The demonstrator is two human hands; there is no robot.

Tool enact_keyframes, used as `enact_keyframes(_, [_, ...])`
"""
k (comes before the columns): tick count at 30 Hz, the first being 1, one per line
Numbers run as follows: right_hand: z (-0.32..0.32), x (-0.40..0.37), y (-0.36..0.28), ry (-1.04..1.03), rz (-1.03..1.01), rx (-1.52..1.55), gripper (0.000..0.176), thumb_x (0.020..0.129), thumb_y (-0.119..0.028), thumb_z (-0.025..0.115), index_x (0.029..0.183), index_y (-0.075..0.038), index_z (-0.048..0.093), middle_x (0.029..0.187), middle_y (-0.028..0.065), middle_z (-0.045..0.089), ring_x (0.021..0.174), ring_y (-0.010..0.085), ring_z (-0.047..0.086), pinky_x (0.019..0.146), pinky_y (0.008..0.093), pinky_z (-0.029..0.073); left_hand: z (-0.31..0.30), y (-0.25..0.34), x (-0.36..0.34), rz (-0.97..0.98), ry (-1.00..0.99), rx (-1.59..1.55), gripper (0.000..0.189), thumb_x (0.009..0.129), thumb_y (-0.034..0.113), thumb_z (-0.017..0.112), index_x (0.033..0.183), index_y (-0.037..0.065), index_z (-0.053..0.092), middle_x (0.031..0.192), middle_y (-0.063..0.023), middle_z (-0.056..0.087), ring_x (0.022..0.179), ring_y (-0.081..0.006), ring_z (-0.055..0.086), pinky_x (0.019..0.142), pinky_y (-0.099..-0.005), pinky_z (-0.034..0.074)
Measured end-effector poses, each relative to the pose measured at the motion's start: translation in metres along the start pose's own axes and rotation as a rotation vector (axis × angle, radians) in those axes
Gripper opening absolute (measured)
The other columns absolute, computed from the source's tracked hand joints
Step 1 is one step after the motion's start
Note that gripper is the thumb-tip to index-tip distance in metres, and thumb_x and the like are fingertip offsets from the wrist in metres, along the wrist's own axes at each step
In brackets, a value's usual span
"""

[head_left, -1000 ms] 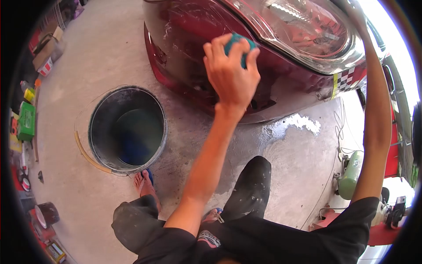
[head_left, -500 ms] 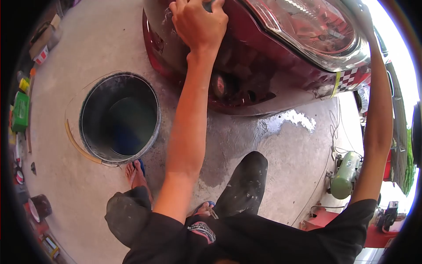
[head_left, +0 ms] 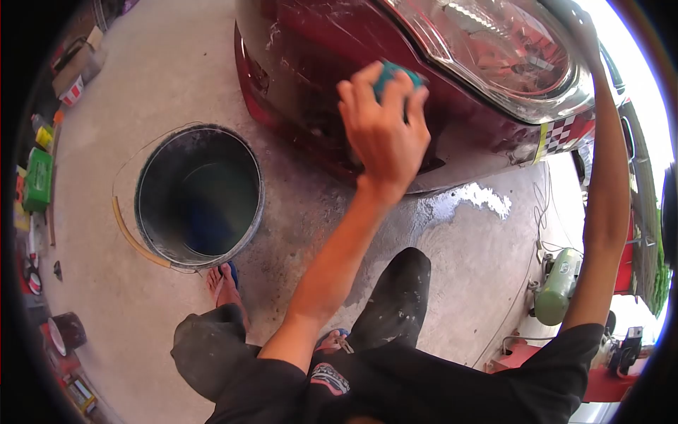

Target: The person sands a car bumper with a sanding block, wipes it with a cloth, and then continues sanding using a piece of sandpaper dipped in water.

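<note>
My left hand (head_left: 387,134) has its fingers curled round a teal pad (head_left: 397,76), held against the wet dark red bumper (head_left: 311,63) below the headlight (head_left: 508,49). My right arm reaches up along the far side of the headlight. My right hand (head_left: 575,21) lies at the top right, by the headlight's outer edge; its fingers are too blurred and small to make out. A black bucket (head_left: 145,205) with dark liquid in it stands on the floor, left of my left forearm.
A green air compressor (head_left: 558,286) stands at the right, with a cable near it. Green box (head_left: 37,179), bottles and a dark pot (head_left: 67,333) line the left edge. A wet patch (head_left: 424,219) lies under the bumper. My knees are below.
My left hand has moved right and down across the bumper with the pad, which now shows more. The view has shifted slightly. My right arm stays up by the headlight.
</note>
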State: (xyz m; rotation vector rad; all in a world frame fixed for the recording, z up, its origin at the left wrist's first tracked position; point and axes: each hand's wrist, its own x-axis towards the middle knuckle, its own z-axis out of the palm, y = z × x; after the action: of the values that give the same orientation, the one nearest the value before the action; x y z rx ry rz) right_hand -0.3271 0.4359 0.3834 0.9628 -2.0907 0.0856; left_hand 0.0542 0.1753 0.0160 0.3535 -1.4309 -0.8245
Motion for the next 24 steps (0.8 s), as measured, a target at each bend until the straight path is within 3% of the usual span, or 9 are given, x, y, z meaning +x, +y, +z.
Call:
enact_keyframes(2, [0.002,0.005,0.011,0.006,-0.006,-0.02,0.063,0.105,-0.047,0.057,0.144,0.003,0.06,0.144,0.0249,0.062,0.135,0.0359,0.058,0.116,0.0415,0.042,0.0,0.004,-0.006,-0.012,-0.027,-0.03,0.023,0.079,0.016,0.089,0.095,0.007,0.075,0.113,-0.0135,0.066,0.103,-0.0367,0.06,0.085,-0.0472,0.049])
enact_keyframes(5, [0.006,0.03,0.062,0.018,-0.053,-0.064,0.063,0.105,-0.046,0.057,0.144,0.004,0.06,0.144,0.025,0.062,0.135,0.0359,0.058,0.116,0.0415,0.042,0.01,-0.038,0.052,0.004,0.043,0.053,0.02,0.079,0.012,0.088,0.094,0.005,0.076,0.106,-0.0133,0.068,0.101,-0.0346,0.061,0.087,-0.0458,0.05])
enact_keyframes(8, [0.017,0.014,0.049,0.009,-0.015,-0.019,0.065,0.105,-0.047,0.058,0.145,0.004,0.059,0.145,0.0248,0.061,0.135,0.0351,0.058,0.116,0.0412,0.042,0.013,-0.045,0.063,-0.048,0.047,0.058,0.019,0.079,0.011,0.088,0.094,0.005,0.076,0.106,-0.0145,0.067,0.102,-0.0345,0.061,0.087,-0.046,0.05])
enact_keyframes(13, [-0.007,0.002,-0.036,0.038,0.09,0.115,0.068,0.105,-0.05,0.059,0.149,0.002,0.057,0.146,0.024,0.061,0.135,0.034,0.058,0.116,0.0413,0.042,-0.011,0.009,0.003,-0.019,-0.069,-0.052,0.024,0.078,0.012,0.088,0.097,0.004,0.077,0.109,-0.0145,0.068,0.101,-0.0363,0.061,0.087,-0.0467,0.05])
enact_keyframes(18, [-0.005,0.0,-0.025,0.012,0.13,0.115,0.066,0.108,-0.05,0.057,0.149,0.001,0.058,0.147,0.0221,0.06,0.134,0.0326,0.058,0.115,0.0413,0.043,0.011,-0.077,0.076,-0.052,0.089,0.125,0.018,0.08,0.012,0.087,0.094,0.005,0.077,0.101,-0.0089,0.072,0.098,-0.0316,0.064,0.09,-0.0454,0.049])
enact_keyframes(21, [0.001,-0.003,0.005,0.039,0.051,0.084,0.062,0.11,-0.047,0.054,0.15,0.0,0.057,0.148,0.0211,0.06,0.134,0.0318,0.059,0.115,0.0409,0.043,0.002,-0.044,0.047,-0.055,0.064,0.09,0.019,0.079,0.011,0.088,0.093,0.005,0.077,0.107,-0.0111,0.071,0.1,-0.0334,0.064,0.089,-0.0463,0.05])
enact_keyframes(23, [-0.001,0.001,-0.01,0.036,0.058,0.072,0.06,0.11,-0.046,0.054,0.15,-0.001,0.058,0.148,0.0207,0.06,0.135,0.0313,0.058,0.116,0.0408,0.042,-0.011,0.008,0.005,-0.082,-0.044,-0.019,0.022,0.077,0.013,0.089,0.094,0.005,0.076,0.114,-0.0158,0.068,0.104,-0.0389,0.061,0.09,-0.0469,0.05])
enact_keyframes(24, [-0.002,0.004,-0.02,0.024,0.061,0.08,0.059,0.11,-0.045,0.054,0.15,-0.001,0.058,0.148,0.0205,0.06,0.135,0.0311,0.058,0.116,0.0407,0.042,-0.009,0.005,0.004,-0.064,-0.038,-0.031,0.022,0.078,0.013,0.089,0.095,0.005,0.077,0.114,-0.0159,0.068,0.104,-0.0389,0.062,0.09,-0.0469,0.051])
